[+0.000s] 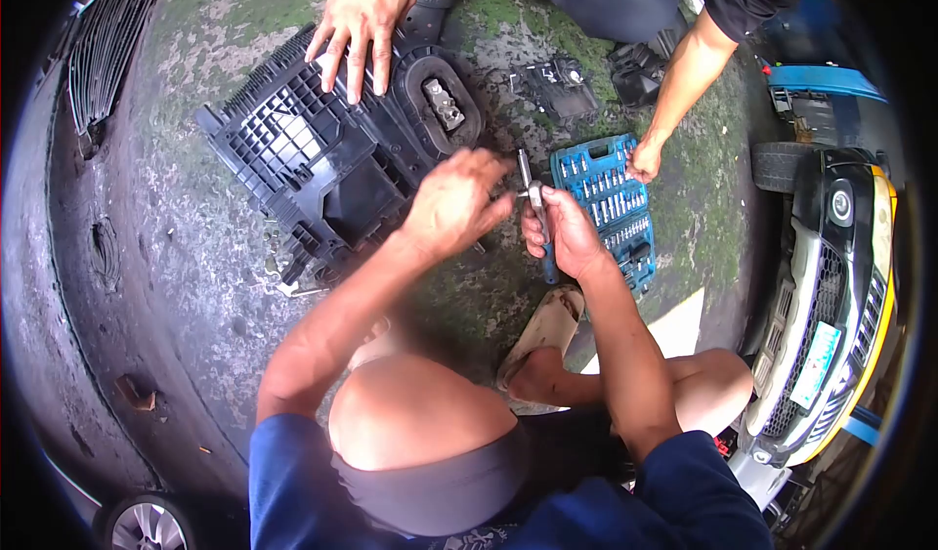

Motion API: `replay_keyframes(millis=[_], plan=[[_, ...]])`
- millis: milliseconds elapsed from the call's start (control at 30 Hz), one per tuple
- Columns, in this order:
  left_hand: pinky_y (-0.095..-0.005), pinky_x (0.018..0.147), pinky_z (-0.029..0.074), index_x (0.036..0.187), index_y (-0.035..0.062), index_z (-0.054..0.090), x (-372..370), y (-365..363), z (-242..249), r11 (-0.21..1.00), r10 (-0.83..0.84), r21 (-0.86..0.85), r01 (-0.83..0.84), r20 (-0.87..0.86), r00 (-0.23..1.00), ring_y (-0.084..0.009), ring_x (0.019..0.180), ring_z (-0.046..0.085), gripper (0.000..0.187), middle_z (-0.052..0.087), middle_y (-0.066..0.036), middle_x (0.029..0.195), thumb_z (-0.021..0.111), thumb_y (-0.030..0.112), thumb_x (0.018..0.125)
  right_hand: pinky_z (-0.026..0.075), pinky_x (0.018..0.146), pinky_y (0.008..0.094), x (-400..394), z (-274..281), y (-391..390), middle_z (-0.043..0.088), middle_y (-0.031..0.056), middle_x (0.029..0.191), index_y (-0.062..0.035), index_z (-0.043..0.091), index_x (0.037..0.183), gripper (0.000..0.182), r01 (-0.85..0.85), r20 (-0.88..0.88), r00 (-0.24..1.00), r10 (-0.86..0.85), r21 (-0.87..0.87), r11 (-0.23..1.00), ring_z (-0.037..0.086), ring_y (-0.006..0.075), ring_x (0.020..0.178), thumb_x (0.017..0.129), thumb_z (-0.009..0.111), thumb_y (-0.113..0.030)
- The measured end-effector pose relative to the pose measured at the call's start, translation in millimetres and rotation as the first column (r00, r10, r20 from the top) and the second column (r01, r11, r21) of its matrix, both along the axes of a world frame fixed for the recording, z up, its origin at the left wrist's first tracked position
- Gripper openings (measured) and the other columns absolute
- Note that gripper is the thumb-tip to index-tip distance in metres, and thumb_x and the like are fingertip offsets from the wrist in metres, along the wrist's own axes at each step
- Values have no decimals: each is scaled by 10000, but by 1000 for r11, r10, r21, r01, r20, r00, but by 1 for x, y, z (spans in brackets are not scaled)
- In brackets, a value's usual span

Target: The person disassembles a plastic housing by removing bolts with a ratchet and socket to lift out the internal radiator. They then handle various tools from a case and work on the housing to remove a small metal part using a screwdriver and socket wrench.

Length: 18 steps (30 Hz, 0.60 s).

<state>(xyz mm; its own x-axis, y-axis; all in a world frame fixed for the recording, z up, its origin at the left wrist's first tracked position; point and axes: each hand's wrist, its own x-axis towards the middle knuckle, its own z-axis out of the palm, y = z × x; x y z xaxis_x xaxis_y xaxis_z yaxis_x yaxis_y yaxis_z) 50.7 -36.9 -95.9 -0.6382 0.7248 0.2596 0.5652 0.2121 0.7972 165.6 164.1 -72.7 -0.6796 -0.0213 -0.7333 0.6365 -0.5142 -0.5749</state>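
Observation:
My right hand (569, 232) is closed around a ratchet wrench (545, 242) with a blue handle, its head up and a socket extension (525, 171) pointing away from me. Just left of that extension is my left hand (454, 203), somewhat blurred, thumb and fingers apart, with nothing visible in it. It is in front of the right edge of a black plastic housing (357, 193), which lies on the ground with ribs, a grid and an oval opening. Beside my right hand lies an open blue socket set case (598, 155) with rows of sockets.
A co-worker opposite rests one hand (366, 22) on the housing and reaches the other hand (642, 159) to the case's edge. Dark plastic parts (562, 86) lie on the mossy concrete. A vehicle front bumper (831, 306) stands at right, a wheel (149, 528) at lower left.

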Motion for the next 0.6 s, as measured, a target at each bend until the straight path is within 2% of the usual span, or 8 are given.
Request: replay_keyframes(millis=[100,167,233,300,367,400,500,600], plan=[[-466,847,519,1091,-1,675,23,7,-15,992,-125,54,114,357,926,-397,949,651,276,661,-198,937,639,196,901,388,504,277,2,1,-3,506,-10,706,-94,573,907,359,-28,57,998,22,107,994,473,104,557,994,517,-437],[-472,813,521,1045,0,667,34,8,-29,996,-85,37,77,382,920,-398,916,660,248,656,-206,937,632,215,928,372,477,269,7,-2,-6,477,-23,650,-96,569,862,396,-49,78,996,40,118,992,445,98,510,998,490,-460],[-474,810,522,1015,14,667,44,3,-45,996,-75,-16,85,334,939,-390,906,664,233,661,-195,936,639,230,932,370,473,268,8,-7,0,464,-30,633,-100,556,832,408,-111,69,992,106,80,991,438,94,500,1003,472,-461],[-472,802,529,974,39,669,66,-8,-73,989,-69,-110,98,245,967,-371,912,668,221,668,-160,935,636,254,938,355,479,261,7,-4,17,441,-40,626,-118,521,807,417,50,-46,998,-52,-45,998,419,86,500,996,461,-484],[-467,790,541,923,75,673,89,-22,-115,963,-96,-242,117,95,991,-341,932,670,219,677,-100,935,624,288,943,352,486,262,-4,9,25,454,-42,656,-122,532,858,421,164,-16,987,-163,85,983,426,82,524,985,474,-519],[-416,820,530,930,115,689,92,-28,-111,938,-177,-304,169,1,984,-267,1006,638,164,652,-52,978,644,272,911,354,493,266,-11,11,24,483,-40,691,-117,547,916,392,87,-18,996,-85,249,965,440,78,548,1006,481,-492],[-379,861,492,935,115,686,92,-20,-90,910,-195,-393,132,-126,973,-234,1053,588,172,615,-41,1028,668,274,873,408,514,256,-34,7,2,562,-26,744,-64,628,1002,331,-12,-52,998,31,340,940,507,78,592,1041,546,-382],[-401,856,465,1059,112,698,62,-16,-54,964,-35,-265,-18,-195,980,-235,1006,577,320,601,-48,1066,738,268,783,430,583,267,-65,16,-32,543,-13,787,-36,613,1084,386,-49,-126,986,109,406,913,509,98,655,1057,530,-412]])
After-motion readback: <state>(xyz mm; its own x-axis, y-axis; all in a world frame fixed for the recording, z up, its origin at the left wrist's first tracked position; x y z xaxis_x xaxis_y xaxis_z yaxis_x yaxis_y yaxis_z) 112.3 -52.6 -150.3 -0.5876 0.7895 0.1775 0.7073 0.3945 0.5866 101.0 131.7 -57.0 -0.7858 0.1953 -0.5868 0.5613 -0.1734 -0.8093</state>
